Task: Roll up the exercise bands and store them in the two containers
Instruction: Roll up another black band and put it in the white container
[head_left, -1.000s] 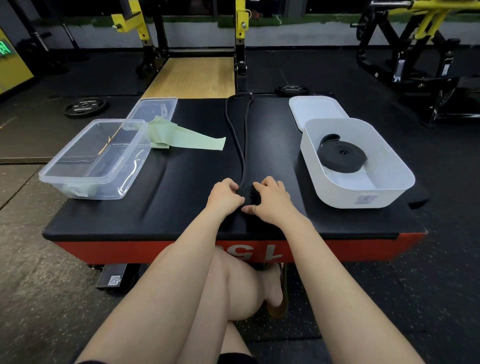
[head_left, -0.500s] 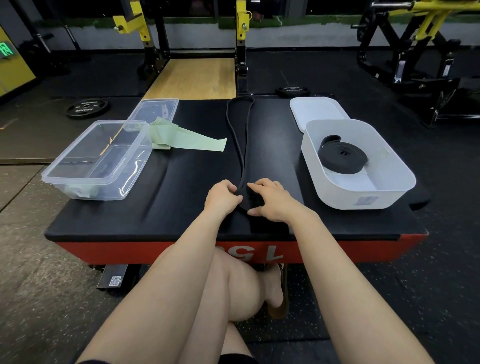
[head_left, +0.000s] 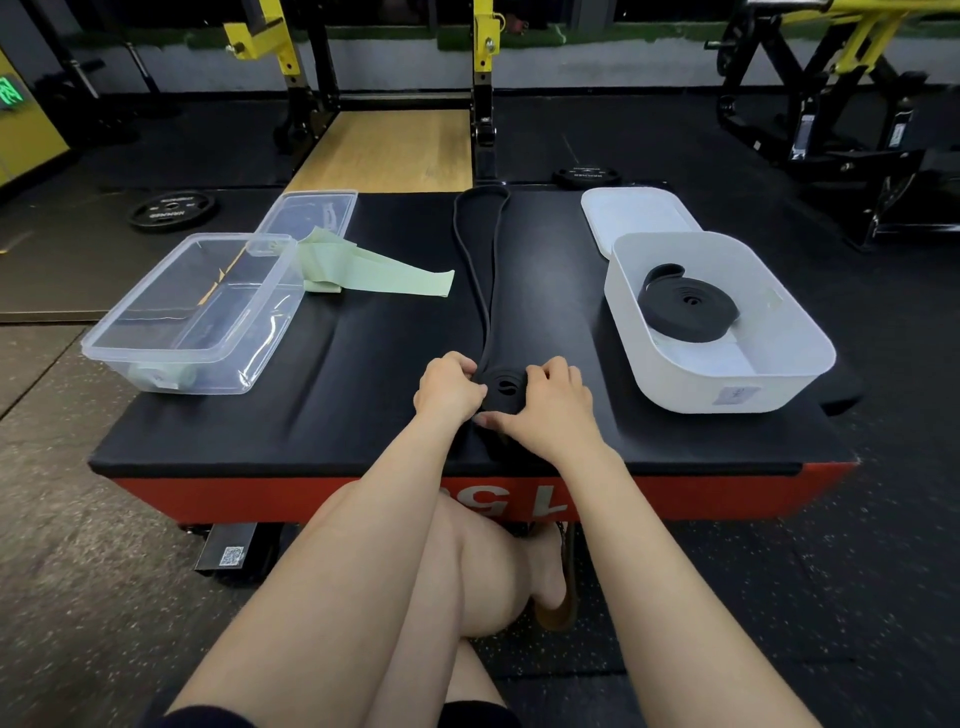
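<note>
Both hands hold the rolled near end of the black band (head_left: 503, 387) on the black platform (head_left: 322, 410): the left hand (head_left: 450, 389) curls its fingers on the coil's left side, the right hand (head_left: 545, 408) on its right. The unrolled length runs away from them between the clear container (head_left: 192, 317) and the white container (head_left: 727, 332).

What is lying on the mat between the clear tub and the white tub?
In the head view, a flat green band beside the clear tub, then the long black band both hands are rolling, short of the white tub.
</note>
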